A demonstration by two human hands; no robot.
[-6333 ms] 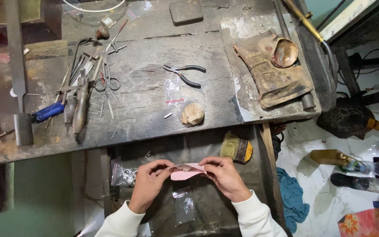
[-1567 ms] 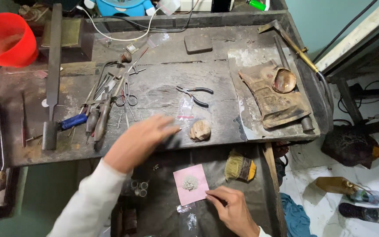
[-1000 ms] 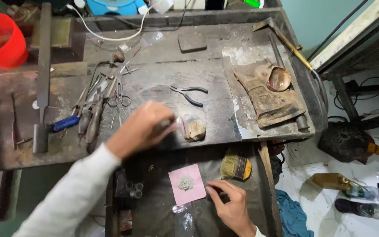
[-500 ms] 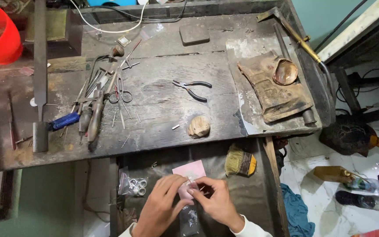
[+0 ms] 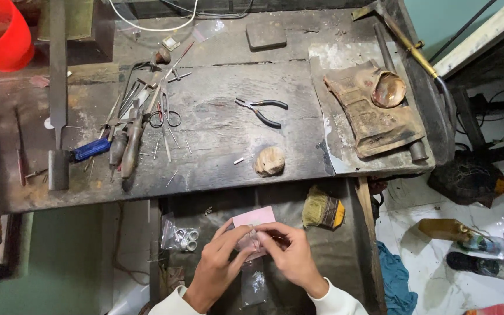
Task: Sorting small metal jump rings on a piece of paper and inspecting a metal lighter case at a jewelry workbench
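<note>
We see a small clear plastic bag (image 5: 251, 240) pinched between both sets of fingers, held just above a pink paper square (image 5: 253, 217). The bag is crumpled and see-through, contents too small to tell. The pink paper lies flat on the dark pull-out tray below the counter edge, its near half hidden, only its far edge showing.

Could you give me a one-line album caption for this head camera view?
Both hands, left hand and right hand, pinch a small clear bag over pink paper below a cluttered workbench.
</note>
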